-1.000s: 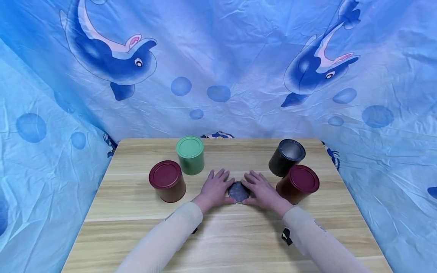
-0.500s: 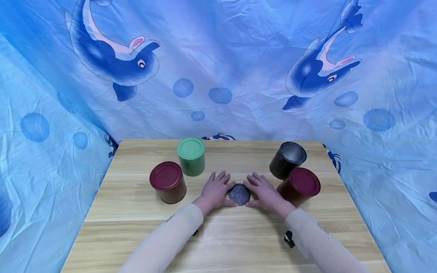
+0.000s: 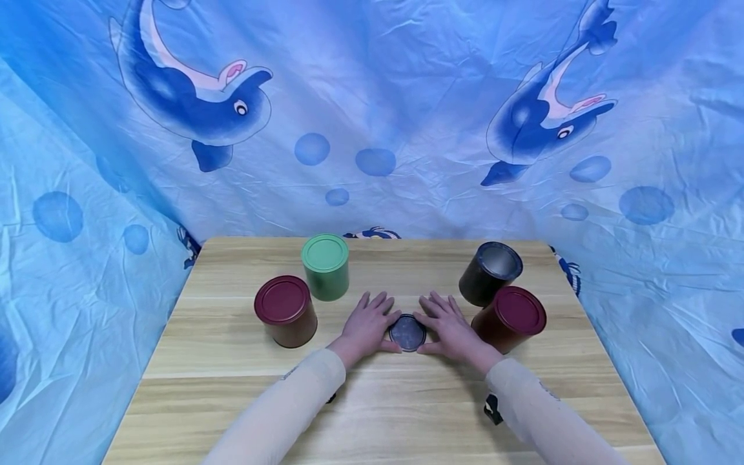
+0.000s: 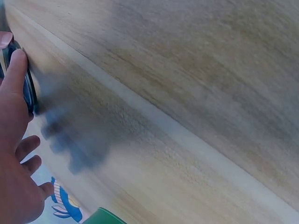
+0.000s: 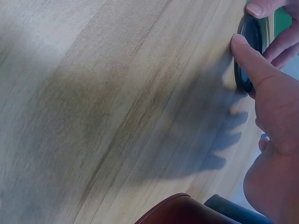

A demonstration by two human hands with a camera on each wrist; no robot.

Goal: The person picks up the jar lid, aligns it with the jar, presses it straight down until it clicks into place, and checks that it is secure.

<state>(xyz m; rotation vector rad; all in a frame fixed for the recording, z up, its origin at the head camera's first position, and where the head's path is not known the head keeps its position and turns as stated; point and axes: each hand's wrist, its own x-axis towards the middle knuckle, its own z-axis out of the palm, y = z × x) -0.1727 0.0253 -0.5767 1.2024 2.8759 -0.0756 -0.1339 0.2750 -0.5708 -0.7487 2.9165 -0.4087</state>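
A round black lid (image 3: 407,332) with a greyish centre lies at the middle of the wooden table. My left hand (image 3: 367,325) holds its left rim between thumb and forefinger, while my right hand (image 3: 449,328) holds the right rim the same way. The remaining fingers of both hands are spread. In the left wrist view the lid (image 4: 29,88) shows edge-on behind the left thumb (image 4: 17,65). The right wrist view has the right thumb (image 5: 247,56) against the rim of the lid (image 5: 252,35). Just behind the right hand stands a black can (image 3: 481,279), its top apparently uncovered.
A dark red can (image 3: 293,323) and a green can (image 3: 328,281), both lidded, stand on the table (image 3: 378,413) to the left. Another lidded dark red can (image 3: 504,323) stands close to the right forearm, in front of the black can. A blue dolphin-print sheet (image 3: 372,116) surrounds the table.
The head view has tilted slightly, so everything sits a little lower in it. Both hands stay at the lid, and the cans have not moved.
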